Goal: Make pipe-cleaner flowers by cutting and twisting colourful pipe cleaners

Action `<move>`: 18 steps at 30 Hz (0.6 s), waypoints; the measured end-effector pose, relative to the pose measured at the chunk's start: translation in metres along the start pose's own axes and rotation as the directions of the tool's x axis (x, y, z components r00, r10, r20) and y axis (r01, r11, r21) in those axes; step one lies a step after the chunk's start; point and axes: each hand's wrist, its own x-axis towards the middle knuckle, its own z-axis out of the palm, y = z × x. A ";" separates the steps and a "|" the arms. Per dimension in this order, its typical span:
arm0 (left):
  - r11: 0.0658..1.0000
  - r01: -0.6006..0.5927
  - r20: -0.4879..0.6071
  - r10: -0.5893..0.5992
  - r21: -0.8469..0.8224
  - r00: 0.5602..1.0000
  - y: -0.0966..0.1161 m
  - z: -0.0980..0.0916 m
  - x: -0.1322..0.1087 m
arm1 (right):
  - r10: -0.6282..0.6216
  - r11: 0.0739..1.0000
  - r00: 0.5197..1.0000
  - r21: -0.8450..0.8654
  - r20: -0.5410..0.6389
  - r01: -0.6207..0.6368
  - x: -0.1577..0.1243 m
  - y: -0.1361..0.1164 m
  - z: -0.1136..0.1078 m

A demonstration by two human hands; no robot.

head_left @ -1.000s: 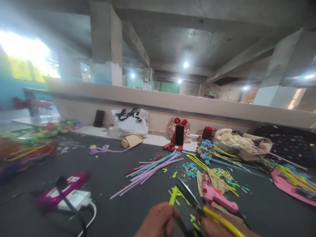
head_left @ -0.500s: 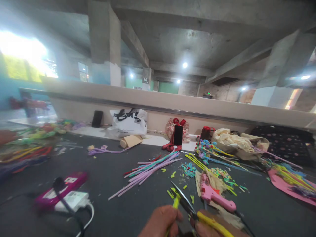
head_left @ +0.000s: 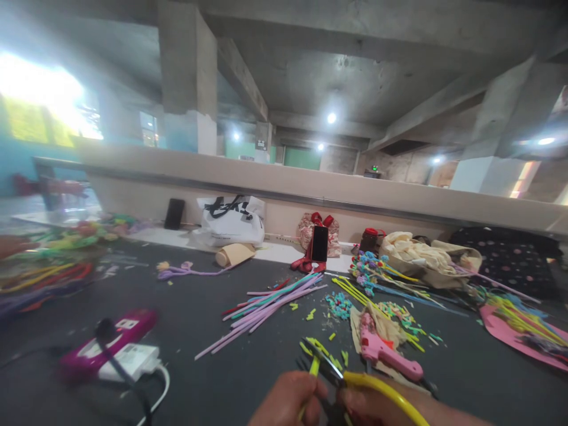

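Observation:
My left hand (head_left: 288,399), at the bottom middle, pinches a yellow-green pipe cleaner (head_left: 315,367) whose short end sticks up past the fingers. Scissors (head_left: 329,368) with yellow handles are in my right hand (head_left: 373,407), just beside it. Their blades lie across the pipe cleaner close to its upper end; whether they have cut through I cannot tell. Short yellow-green cut pieces (head_left: 345,358) are scattered on the dark tabletop just beyond the blades. Part of my right hand's fingers is hidden by the handle.
A pink glue gun (head_left: 390,355) lies right of my hands on crumpled paper. Lilac and teal pipe cleaners (head_left: 270,305) are piled ahead. At left sits a magenta power strip (head_left: 133,331) with a white charger (head_left: 128,362) and cables. A phone (head_left: 319,244) leans upright at the back.
The scissors have come down and toward me, their blades now lower across the pipe cleaner. My right hand has turned with the handle; my left hand has stayed nearly in place.

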 end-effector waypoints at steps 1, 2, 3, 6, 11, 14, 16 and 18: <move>0.999 0.027 0.013 -0.026 -0.033 1.000 -0.002 -0.001 0.003 | 0.027 0.999 0.999 0.034 -0.022 -0.026 0.002 0.002 0.000; 0.997 0.053 0.023 -0.051 -0.061 0.998 -0.002 -0.001 0.006 | 0.051 0.997 0.998 0.056 -0.035 -0.049 0.003 0.003 -0.001; 0.993 0.086 0.026 -0.084 -0.085 0.996 -0.001 -0.001 0.008 | 0.074 0.995 0.997 0.063 -0.035 -0.072 0.004 0.003 -0.001; 0.976 0.182 0.014 -0.182 -0.117 0.983 0.007 0.002 0.008 | 0.140 0.986 0.990 0.096 -0.019 -0.138 0.003 -0.001 -0.002; 0.972 0.201 -0.014 -0.204 -0.126 0.979 0.017 0.005 0.006 | 0.138 0.986 0.989 0.096 -0.053 -0.133 0.002 -0.006 0.001; 0.971 0.204 -0.016 -0.208 -0.127 0.978 0.017 0.006 0.004 | 0.127 0.991 0.990 0.040 -0.065 -0.124 0.005 -0.004 0.003; 0.969 0.216 -0.012 -0.219 -0.121 0.976 0.017 0.006 0.003 | 0.119 0.993 0.991 0.026 -0.057 -0.117 0.006 -0.004 0.003; 0.968 0.221 -0.021 -0.225 -0.121 0.974 0.016 0.006 0.004 | 0.101 0.995 0.993 0.025 -0.068 -0.100 0.004 -0.007 0.002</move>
